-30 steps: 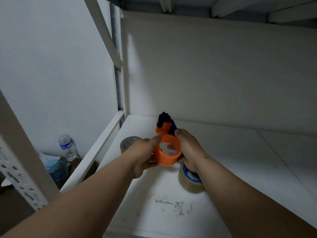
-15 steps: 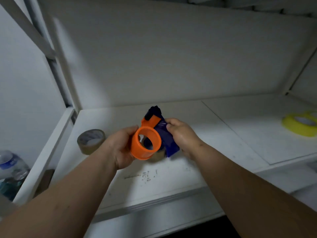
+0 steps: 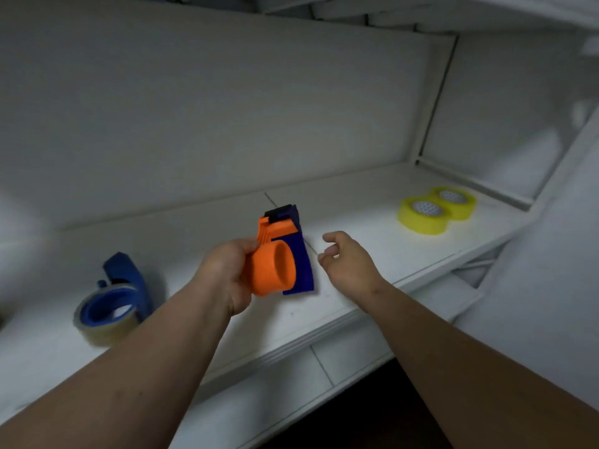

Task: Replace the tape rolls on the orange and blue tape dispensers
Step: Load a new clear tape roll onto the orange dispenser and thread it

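Observation:
My left hand [image 3: 227, 273] grips the orange tape dispenser [image 3: 275, 257] above the white shelf [image 3: 356, 222]; its orange hub carries no roll and a dark blue side plate faces right. Just to the right of it, my right hand [image 3: 346, 257] hovers with its fingers apart and nothing in them. The blue tape dispenser [image 3: 113, 303] lies on the shelf at the left with a clear roll around its blue core. Two yellow tape rolls [image 3: 434, 212] lie flat side by side on the shelf at the far right.
The shelf has a white back panel [image 3: 227, 108] close behind and a side wall with an upright post [image 3: 431, 102] at the right. Another shelf board [image 3: 421, 8] runs overhead. The shelf's front edge [image 3: 308, 345] passes under my forearms, with dark space below.
The view has swung right, bringing the yellow rolls and the blue dispenser into sight. My right hand has let go of the orange dispenser and opened; my left hand still holds it.

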{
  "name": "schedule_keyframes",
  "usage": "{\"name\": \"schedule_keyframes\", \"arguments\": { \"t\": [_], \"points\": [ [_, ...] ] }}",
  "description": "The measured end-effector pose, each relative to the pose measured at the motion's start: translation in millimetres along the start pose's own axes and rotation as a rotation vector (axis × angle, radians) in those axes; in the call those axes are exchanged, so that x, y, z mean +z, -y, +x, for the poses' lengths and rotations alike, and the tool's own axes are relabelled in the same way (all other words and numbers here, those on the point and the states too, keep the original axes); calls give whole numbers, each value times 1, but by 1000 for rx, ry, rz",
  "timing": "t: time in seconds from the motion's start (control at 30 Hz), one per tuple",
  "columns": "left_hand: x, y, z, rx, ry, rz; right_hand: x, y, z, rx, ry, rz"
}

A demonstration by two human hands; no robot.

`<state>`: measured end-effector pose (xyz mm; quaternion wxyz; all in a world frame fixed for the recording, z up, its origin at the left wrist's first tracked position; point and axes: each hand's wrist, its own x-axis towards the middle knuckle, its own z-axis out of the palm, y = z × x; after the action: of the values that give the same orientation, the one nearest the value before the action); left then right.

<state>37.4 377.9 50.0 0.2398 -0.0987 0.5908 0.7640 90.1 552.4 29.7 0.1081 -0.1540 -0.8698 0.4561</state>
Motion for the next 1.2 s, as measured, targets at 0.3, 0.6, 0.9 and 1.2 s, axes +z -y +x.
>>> {"name": "schedule_keyframes", "arguments": {
  "t": [0.3, 0.6, 0.9, 1.2],
  "points": [
    [133, 29, 45, -47, 2, -30, -112, -84, 39, 59, -51, -27],
    [201, 24, 127, -52, -1, 17, -154, -148, 118, 98, -130, -227],
    [244, 15, 194, -94, 53, -18, -194, -193, 195, 149, -179, -659],
    [259, 28, 214, -62, -41, -66, -201, -231, 240, 101, 36, -973]
  ]
}}
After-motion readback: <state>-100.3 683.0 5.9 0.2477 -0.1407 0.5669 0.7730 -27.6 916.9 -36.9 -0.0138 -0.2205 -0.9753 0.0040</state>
